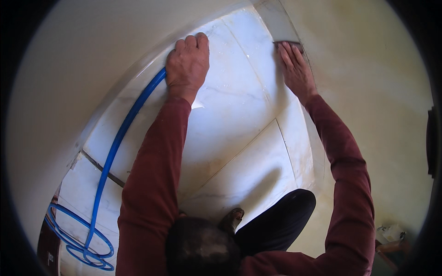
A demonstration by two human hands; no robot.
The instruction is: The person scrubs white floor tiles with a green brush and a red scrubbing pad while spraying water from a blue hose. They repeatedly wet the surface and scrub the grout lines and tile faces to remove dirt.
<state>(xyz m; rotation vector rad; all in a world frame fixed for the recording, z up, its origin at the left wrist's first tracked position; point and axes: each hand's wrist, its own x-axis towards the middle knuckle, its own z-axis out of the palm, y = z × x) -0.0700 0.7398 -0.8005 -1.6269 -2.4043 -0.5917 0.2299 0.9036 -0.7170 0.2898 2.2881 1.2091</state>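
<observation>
My left hand [189, 62] is closed in a fist around the end of a blue hose [120, 133], low over the pale marble floor by the left wall. The hose's mouth is hidden by the fist. At the far right floor edge, my right hand [297, 71] presses a dark brown, flat strip-like thing [276, 44] against the foot of the wall. Its fingers lie stretched and close together over this thing, covering most of it, so its exact kind does not show. Beyond it runs a greyish skirting tile [275, 20].
Veined marble tiles [230, 92] with wet spots lie between plain walls. The hose runs back to loose coils [83, 237] at lower left, past a dark floor joint [103, 169]. My bent knee [294, 204] is near the right wall. A pale crumpled item [390, 233] sits lower right.
</observation>
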